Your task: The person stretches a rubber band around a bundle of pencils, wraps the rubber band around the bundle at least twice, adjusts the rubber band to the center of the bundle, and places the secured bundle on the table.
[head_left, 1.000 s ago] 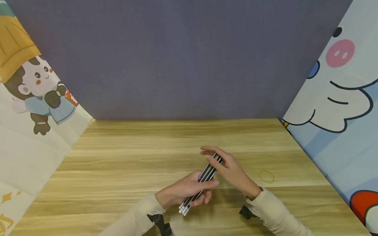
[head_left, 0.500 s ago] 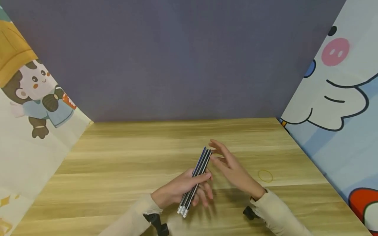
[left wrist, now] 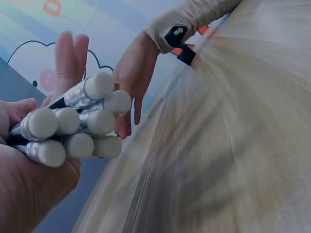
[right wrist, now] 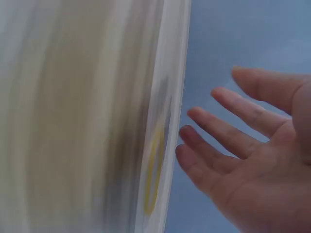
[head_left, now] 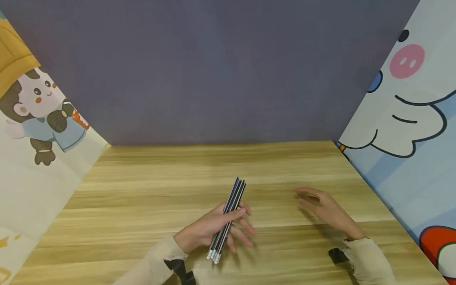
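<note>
"What did the left hand (head_left: 212,225) have?"

"A bundle of dark striped pencils (head_left: 234,198). Its grip was narrow around them, the thumb laid across the top and the other fingers reaching out to the right."

"How did the pencils lie?"

"Slantwise above the near middle of the bench (head_left: 149,190), far ends leaning right, white erasers (left wrist: 79,145) pointing near. The left wrist view showed those erasers packed close together."

"And the right hand (head_left: 325,208)?"

"Off to the right, well apart from the pencils. Its grip was wide, the fingers loosely bent and spread."

"What was it nearest to?"

"A thin yellow band (right wrist: 149,175), flat on the bench. In the right wrist view it showed near the fingertips, with a gap between."

"And around the hands?"

"Pale sleeves (head_left: 153,261), with a black device (head_left: 177,267) at each wrist. A grey panel (head_left: 221,71) stood along the far side, a cartoon figure (head_left: 58,118) was on the left, and a pink snout (head_left: 407,71) on the right."
</note>
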Demonstrator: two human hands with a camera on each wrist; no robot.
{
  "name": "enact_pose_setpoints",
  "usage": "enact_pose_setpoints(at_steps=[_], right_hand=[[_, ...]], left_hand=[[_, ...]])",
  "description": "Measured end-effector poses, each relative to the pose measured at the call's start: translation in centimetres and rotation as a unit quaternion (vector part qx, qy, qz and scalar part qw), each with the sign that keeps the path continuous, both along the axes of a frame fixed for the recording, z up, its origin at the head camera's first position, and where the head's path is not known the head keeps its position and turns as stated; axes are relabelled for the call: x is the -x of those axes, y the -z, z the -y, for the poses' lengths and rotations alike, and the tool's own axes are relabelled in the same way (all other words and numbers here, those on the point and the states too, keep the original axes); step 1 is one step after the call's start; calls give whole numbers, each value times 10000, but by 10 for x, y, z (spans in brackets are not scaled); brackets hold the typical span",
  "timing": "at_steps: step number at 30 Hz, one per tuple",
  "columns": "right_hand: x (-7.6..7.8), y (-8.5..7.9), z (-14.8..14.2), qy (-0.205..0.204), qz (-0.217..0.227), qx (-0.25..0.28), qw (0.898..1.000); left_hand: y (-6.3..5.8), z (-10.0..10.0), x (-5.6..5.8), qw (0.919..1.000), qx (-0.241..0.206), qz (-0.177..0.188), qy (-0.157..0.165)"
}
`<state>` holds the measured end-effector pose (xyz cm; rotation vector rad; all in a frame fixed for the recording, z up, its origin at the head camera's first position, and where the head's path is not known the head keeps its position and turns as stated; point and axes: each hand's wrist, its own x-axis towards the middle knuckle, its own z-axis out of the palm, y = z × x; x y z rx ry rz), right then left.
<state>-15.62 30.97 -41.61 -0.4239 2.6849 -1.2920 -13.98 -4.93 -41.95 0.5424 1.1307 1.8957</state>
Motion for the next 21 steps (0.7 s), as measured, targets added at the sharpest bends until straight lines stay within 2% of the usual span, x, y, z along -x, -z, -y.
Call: enact_pose_setpoints(at_steps=[4,9,12,17,21], right_hand=[[2,3,-16,218,-67,-252,9994],[2,6,-28,421,72,-431,9982],[2,8,-34,405,-116,-738,9964],[2,10,-42,530,-420,-1430,9874],[1,12,-42,467,-526,-1547,9855]], left_hand=[[-2,0,-3,9999,69,50,70],[-4,-1,-7,9994,56,58,329],[-4,-3,-8,9989,67,9,466],[-4,-5,-9,9982,68,1,590],[-2,-5,-11,9979,42,7,649]])
